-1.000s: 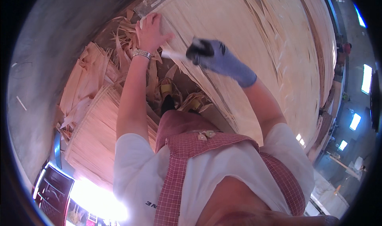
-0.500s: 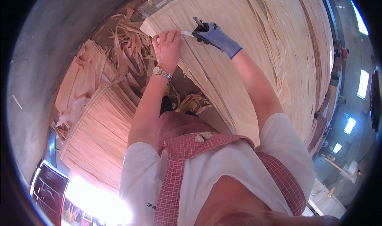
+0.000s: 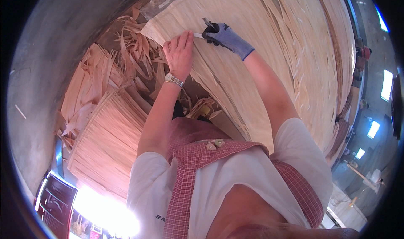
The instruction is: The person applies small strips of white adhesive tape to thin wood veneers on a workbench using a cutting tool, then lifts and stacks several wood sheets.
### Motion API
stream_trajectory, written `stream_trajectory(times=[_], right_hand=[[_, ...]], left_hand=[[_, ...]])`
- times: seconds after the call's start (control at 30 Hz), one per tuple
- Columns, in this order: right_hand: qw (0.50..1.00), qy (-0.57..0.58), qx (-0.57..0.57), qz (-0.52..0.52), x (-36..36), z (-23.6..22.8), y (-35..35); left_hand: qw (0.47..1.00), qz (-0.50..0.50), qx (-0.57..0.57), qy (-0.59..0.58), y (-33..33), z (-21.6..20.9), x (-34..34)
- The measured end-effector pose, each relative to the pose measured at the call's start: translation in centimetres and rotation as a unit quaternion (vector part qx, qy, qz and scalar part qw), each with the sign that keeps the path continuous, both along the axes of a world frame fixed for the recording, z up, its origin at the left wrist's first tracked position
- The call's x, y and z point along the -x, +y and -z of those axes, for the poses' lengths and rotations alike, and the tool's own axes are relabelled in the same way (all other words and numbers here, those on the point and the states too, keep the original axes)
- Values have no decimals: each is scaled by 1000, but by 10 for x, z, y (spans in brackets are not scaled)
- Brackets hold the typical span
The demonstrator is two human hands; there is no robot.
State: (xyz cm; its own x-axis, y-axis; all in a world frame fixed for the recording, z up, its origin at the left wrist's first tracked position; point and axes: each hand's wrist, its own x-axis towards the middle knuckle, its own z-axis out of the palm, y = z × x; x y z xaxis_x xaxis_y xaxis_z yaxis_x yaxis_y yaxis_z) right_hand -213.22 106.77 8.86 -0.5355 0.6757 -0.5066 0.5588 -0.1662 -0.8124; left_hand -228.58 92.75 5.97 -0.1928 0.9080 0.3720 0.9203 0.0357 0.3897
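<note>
My bare left hand point(image 3: 179, 53), with a metal wristwatch point(image 3: 174, 79) on its wrist, lies near the left edge of a pale wood veneer sheet point(image 3: 248, 83), fingers stretched out and slightly apart. From its index fingertip a short strip of white tape point(image 3: 198, 35) runs across to my right hand point(image 3: 223, 36). That hand wears a blue glove with black finger coating and is closed on the tape's other end. A narrow grey tool point(image 3: 207, 22) juts out above its fingers; the rest of it is hidden in the grip. The sheet tops a broad stack.
Torn veneer scraps point(image 3: 136, 49) pile up beyond my left forearm. A second veneer stack point(image 3: 109, 133) stands at the left, below them. Concrete floor point(image 3: 46, 70) curves along the far left. A dark red chair point(image 3: 57, 203) stands at the lower left, beside bright light.
My left hand's fingers have straightened and lie flatter on the sheet. My right hand has shifted slightly left, still closed. The tape between them looks shorter.
</note>
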Motion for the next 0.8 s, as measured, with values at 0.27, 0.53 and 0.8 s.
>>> stream_trajectory(times=[0.27,0.53,0.8], right_hand=[[725,-200,-598,-277,12,-15,8],[999,-14,34,0,-89,-37,-82],[989,-105,-56,-83,-139,-27,-155]], left_hand=[[992,20,69,103,3,1,-4],[1000,4,5,-23,-8,-17,1],[982,138,116,-48,-152,-23,-109]])
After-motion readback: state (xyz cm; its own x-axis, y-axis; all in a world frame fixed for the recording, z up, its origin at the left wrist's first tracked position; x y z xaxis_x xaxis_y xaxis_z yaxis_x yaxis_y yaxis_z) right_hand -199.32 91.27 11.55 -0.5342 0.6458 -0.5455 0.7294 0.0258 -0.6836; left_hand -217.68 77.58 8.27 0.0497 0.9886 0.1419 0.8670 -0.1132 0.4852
